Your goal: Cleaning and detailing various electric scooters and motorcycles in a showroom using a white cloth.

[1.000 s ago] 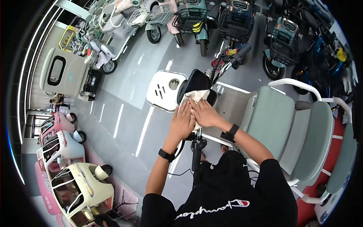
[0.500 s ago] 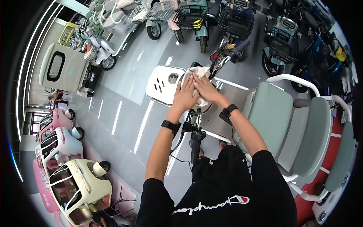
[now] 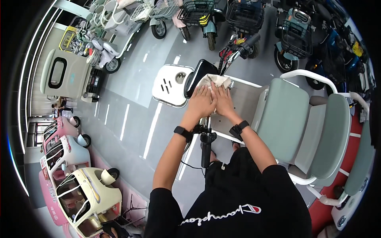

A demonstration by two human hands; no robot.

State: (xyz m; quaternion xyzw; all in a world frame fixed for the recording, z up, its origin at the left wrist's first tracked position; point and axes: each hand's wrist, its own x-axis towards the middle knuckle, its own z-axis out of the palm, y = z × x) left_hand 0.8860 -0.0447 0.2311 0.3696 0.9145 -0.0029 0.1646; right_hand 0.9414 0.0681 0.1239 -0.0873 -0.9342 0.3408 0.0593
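A cream-coloured cloth [image 3: 213, 77] lies bunched over the middle of a scooter's handlebar, against its black display panel [image 3: 204, 67]. My left hand [image 3: 201, 104] rests on the cloth's near left side, fingers stretched out and pressing down. Beside it, my right hand [image 3: 223, 101] lies on the cloth too, its fingers straight; the two hands touch. The near handlebar grip [image 3: 206, 154] points toward my body, and the far grip [image 3: 251, 41] juts away. A white front basket [image 3: 163, 92] with slots sits left of the panel. What lies under the cloth is hidden.
Green padded seats [image 3: 283, 109] with white rails stand at the right. A loose black cable [image 3: 191, 166] hangs near the grip. Parked scooters with baskets [image 3: 245, 20] line the far side. Small covered vehicles [image 3: 99, 190] and a beige cab [image 3: 69, 75] stand at the left.
Both hands and the cloth have moved right and slightly nearer across the panel. The panel's left part, covered before, now shows.
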